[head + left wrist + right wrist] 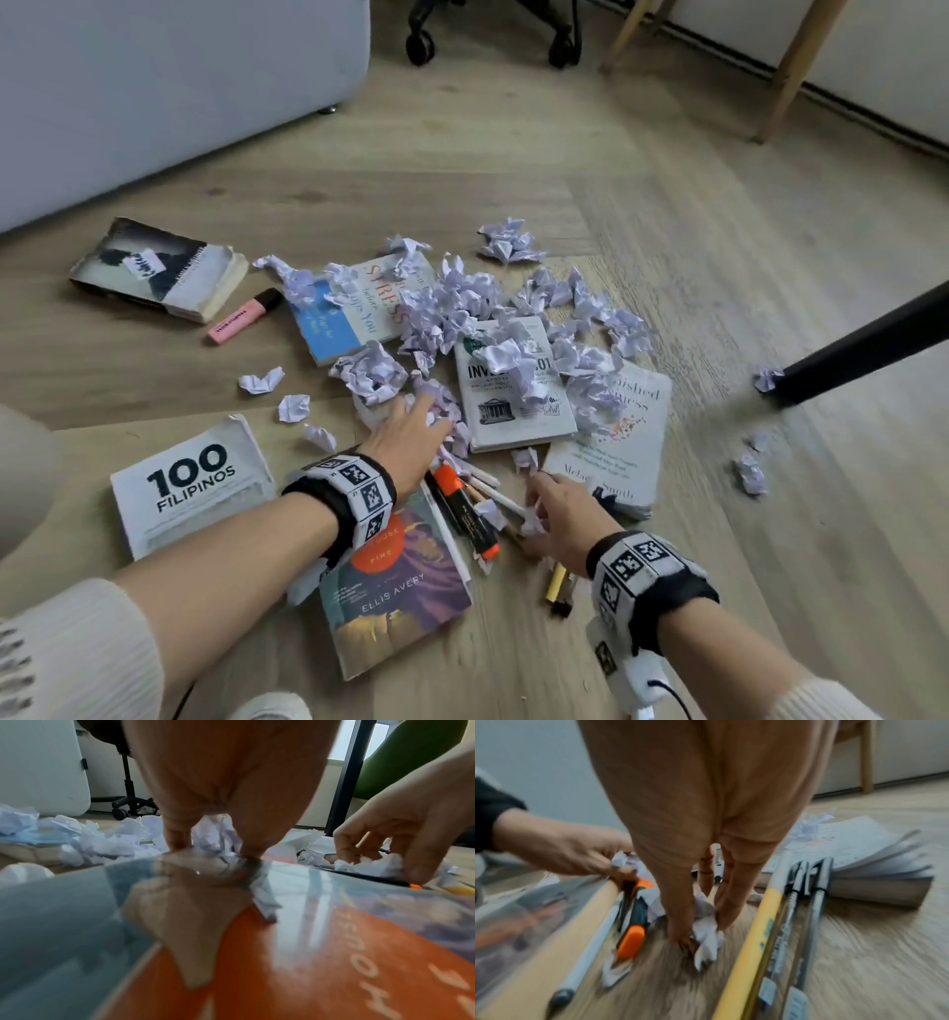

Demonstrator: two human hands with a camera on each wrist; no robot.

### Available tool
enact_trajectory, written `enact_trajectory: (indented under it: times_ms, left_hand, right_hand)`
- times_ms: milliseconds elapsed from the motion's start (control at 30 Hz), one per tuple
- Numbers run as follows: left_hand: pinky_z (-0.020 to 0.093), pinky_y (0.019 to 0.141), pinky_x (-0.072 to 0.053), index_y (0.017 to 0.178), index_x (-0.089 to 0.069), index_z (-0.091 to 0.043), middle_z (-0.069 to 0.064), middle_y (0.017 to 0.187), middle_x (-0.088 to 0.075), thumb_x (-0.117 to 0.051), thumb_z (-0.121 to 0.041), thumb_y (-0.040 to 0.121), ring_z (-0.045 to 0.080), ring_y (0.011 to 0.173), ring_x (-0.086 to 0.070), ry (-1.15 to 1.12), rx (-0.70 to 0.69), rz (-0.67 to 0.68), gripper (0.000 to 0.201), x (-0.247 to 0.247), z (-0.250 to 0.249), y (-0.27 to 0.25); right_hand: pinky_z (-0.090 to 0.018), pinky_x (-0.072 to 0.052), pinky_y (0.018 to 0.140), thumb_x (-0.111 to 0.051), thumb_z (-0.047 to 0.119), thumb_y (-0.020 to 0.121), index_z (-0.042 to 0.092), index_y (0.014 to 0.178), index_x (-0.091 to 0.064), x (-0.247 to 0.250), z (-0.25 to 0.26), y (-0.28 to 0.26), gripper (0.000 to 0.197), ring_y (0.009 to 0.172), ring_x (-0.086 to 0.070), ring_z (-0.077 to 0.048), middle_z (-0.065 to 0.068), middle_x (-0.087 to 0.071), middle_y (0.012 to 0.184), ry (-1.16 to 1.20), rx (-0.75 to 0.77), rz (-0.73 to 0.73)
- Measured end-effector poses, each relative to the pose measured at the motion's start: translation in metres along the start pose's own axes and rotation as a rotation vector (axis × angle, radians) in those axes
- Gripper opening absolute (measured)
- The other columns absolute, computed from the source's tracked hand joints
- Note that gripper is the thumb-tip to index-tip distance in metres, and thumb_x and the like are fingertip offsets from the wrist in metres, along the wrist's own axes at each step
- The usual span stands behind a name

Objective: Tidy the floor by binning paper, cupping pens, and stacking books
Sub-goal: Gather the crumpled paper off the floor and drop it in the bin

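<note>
Down among floor clutter, both hands — left (411, 429), right (567, 509) — each clutching crumpled paper (707, 931).

Crumpled paper (462, 308) lies across three books (518, 390), with pens (470, 506) nearer, right of another book (395, 580).

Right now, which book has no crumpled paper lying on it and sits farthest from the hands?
The worn dark-covered book near the grey sofa, beside the pink highlighter.
</note>
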State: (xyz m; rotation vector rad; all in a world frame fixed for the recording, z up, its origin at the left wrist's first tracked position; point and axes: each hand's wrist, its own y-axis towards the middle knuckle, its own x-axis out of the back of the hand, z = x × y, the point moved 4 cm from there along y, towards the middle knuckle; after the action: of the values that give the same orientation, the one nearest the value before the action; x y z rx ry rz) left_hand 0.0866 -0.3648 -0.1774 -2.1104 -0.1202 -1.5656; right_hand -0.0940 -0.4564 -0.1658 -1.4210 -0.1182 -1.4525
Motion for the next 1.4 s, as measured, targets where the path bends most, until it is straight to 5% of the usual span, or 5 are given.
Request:
enact_trajectory:
  times_ms: [133, 333, 533, 1133, 1400]
  left_hand:
    - [0.038, 0.081, -0.048, 0.117, -0.045, -0.009, 0.016, 0.121, -0.039, -0.047, 0.011, 0.081, 0.031, 0.106, -0.042, -0.007, -0.016, -0.165, 0.042, 0.008, 0.003, 0.005]
    - [0.026, 0.065, -0.032, 0.085, -0.041, -0.015, 0.003, 0.088, -0.038, -0.041, -0.018, 0.082, 0.016, 0.078, -0.038, -0.128, -0.193, -0.363, 0.004, 0.037, -0.011, -0.019]
    - [0.028, 0.056, -0.038, 0.069, -0.053, -0.018, -0.003, 0.073, -0.046, -0.023, -0.067, 0.089, 0.013, 0.063, -0.044, 0.075, -0.267, -0.217, 0.061, 0.018, -0.025, -0.040]
    - [0.043, 0.073, -0.052, 0.114, -0.049, -0.015, 0.010, 0.104, -0.062, -0.043, -0.027, 0.097, 0.033, 0.095, -0.062, 0.188, -0.488, 0.182, 0.021, -0.033, -0.059, -0.055]
    - [0.035, 0.065, -0.043, 0.097, -0.061, -0.015, 0.010, 0.095, -0.066, -0.032, -0.064, 0.094, 0.029, 0.087, -0.064, 0.382, -0.374, 0.208, 0.058, -0.033, -0.043, -0.051]
  right_hand:
    - [-0.025, -0.036, 0.068, -0.050, 0.010, 0.086, 0.020, 0.074, -0.048, 0.015, -0.011, 0.003, 0.015, 0.084, -0.056, -0.024, -0.005, -0.065, 0.089, 0.066, -0.032, -0.103]
    - [-0.039, -0.043, 0.087, -0.046, 0.040, 0.091, 0.017, 0.120, -0.047, -0.005, 0.018, 0.002, 0.037, 0.096, -0.058, -0.024, -0.002, -0.058, 0.101, 0.117, 0.110, -0.097]
    - [-0.035, -0.044, 0.081, -0.057, 0.015, 0.088, 0.010, 0.117, -0.051, -0.018, 0.016, 0.016, 0.030, 0.097, -0.058, -0.027, -0.008, -0.057, 0.112, -0.046, 0.180, -0.097]
    - [-0.032, -0.038, 0.065, -0.046, 0.029, 0.093, 0.013, 0.086, -0.050, 0.010, -0.006, 0.031, 0.018, 0.077, -0.051, -0.024, -0.004, -0.054, 0.080, -0.022, 0.054, -0.335]
    - [-0.038, -0.052, 0.062, -0.035, 0.008, 0.094, 0.017, 0.109, -0.051, 0.016, -0.045, 0.002, 0.024, 0.063, -0.060, -0.019, -0.002, -0.063, 0.074, 0.494, -0.059, -0.311]
